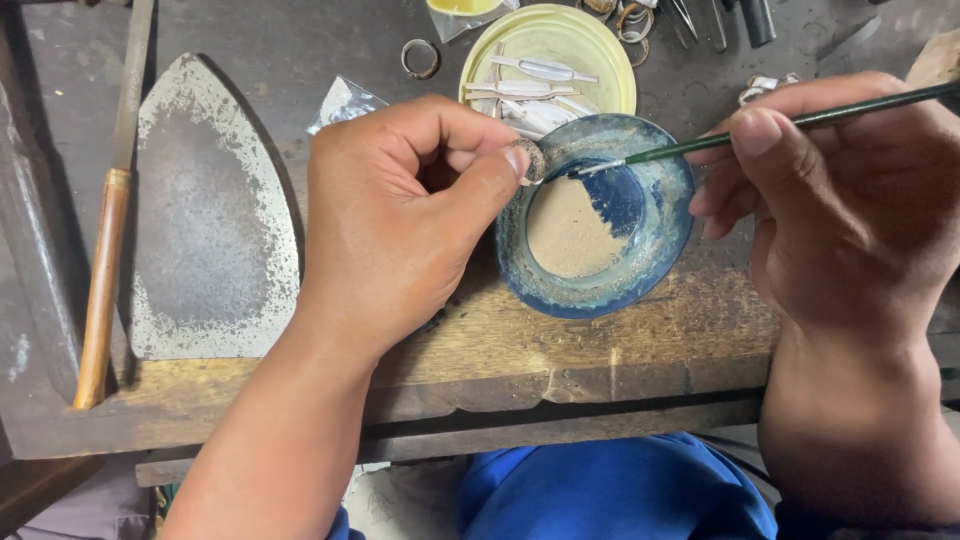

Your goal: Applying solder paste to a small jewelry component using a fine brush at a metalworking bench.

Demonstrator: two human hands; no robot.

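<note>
a small round greyish ring-like piece (pixel 529 160) is pinched between the thumb and curled forefinger of the left hand (pixel 400 215), held just over the left rim of a shallow blue glazed bowl (pixel 655 255) that sits near the front edge of the worn wooden workbench (pixel 560 345). the left hand is a loose fist, knuckles up, its forearm rising from the bench's front edge. inside the bowl lies a patch of pale tan paste (pixel 570 232) beside darker blue glaze. the right hand (pixel 850 210) comes in from the right edge, fingers closed narrowly on a thin dark green brush (pixel 800 120), thumb pressed on the handle; the pale brush tip lies over the bowl's upper part, just beside the pinched piece. behind the bowl, toward the back edge, a round pale yellow lid (pixel 600 60) holds several white slender strips. a small clear crumpled plastic packet (pixel 345 100) lies left of the lid, and a metal ring (pixel 421 58) sits near it. on the bench's left part lies a grey iron-shaped metal slab (pixel 210 220), with a wooden-handled tool (pixel 105 270) along its left side. blue cloth (pixel 620 490) shows below the bench's front edge.
</note>
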